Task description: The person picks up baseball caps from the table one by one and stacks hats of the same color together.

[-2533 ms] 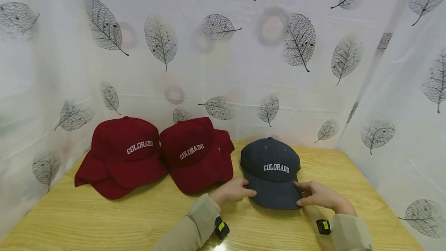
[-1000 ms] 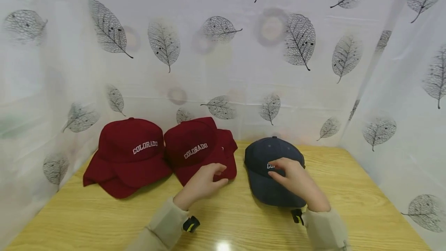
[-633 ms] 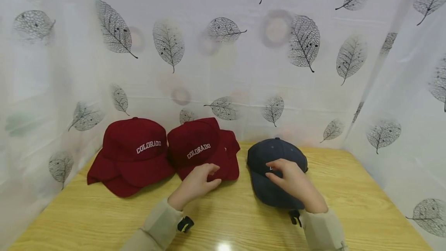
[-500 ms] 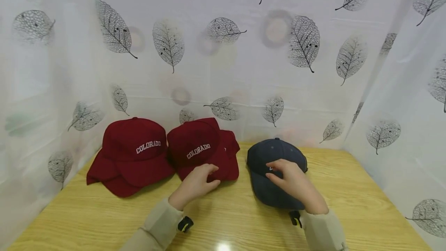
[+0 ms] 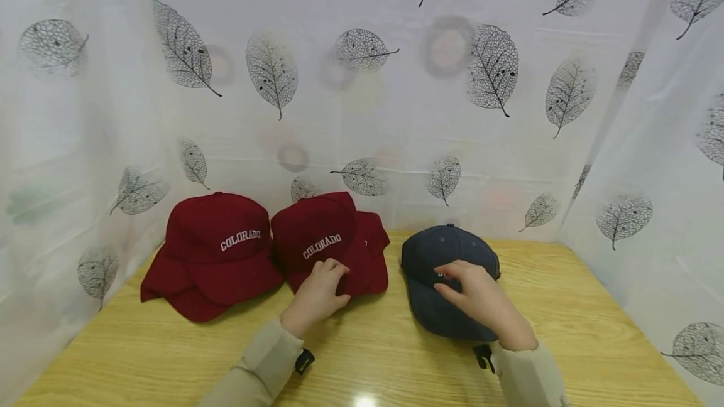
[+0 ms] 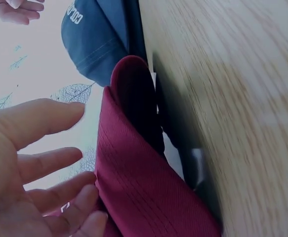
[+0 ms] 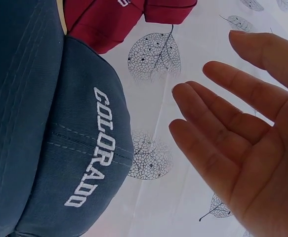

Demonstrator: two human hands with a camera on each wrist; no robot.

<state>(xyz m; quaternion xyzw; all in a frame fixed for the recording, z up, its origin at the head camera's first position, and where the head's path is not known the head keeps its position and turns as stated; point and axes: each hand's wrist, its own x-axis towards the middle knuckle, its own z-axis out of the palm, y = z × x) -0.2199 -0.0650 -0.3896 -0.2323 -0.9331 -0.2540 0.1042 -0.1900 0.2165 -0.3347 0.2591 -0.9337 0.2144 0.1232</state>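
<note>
So the navy cap sits on the wooden table, right of the red ones, crown up and brim toward the person. The right hand hovers over it, fingers apart and a bit bent, nothing in them, and the right wrist view shows a gap between fingertips and crown. The left hand is spread too, right at the brim of the front red cap in the middle; can't tell if a fingertip actually touches the cloth. Handling-wise, I'd guess these are all light, soft fabric up top with a stiffer brim, grippy rather than slick, and nothing you'd break. Worst case is probably a dented crown. I'd take the brim by its sides, thumb on top and fingers under, because squeezing the crown would likely just fold it. Watch the middle group though: another red cap pokes out behind the front one, so grabbing too deep could drag both. The left red cap also has extra brim layers under it and seems to butt up against the middle group. For space, there's a strip of wood between the middle group and the navy cap, more out front and to the right, but the back is tight, since the leaf-print sheet hangs just behind the caps.
</note>
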